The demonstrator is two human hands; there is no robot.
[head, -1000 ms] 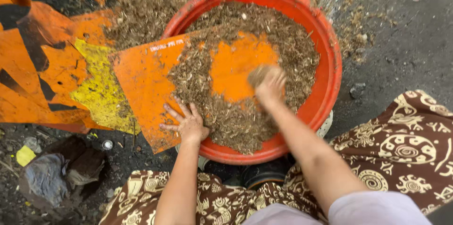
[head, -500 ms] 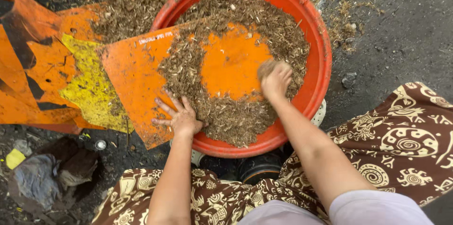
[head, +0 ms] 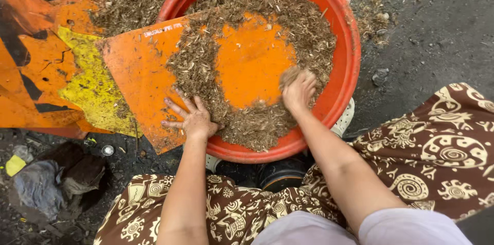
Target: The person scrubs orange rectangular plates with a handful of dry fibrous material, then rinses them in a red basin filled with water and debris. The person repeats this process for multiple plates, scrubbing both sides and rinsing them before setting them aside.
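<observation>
Seen from the head camera, the ground is dark, gritty and wet-looking, strewn with bits of dry chaff, with torn orange and yellow sheeting lying at the left. On it stands a round red-orange basin, and a flat orange board lies slanted across the basin's left rim, reaching into its middle. Brown chopped plant scraps cover much of the board and ring the inside of the basin, leaving a bare orange patch in the centre. The left hand lies flat on the board's near edge with its fingers spread wide, touching the edge of the scraps. The right hand is curled loosely inside the basin, its fingers bent over a small clump of the scraps; how firmly they close on it cannot be told. A brown skirt with a cream pattern covers the knees at the bottom, and a crumpled grey rag lies at the lower left.
</observation>
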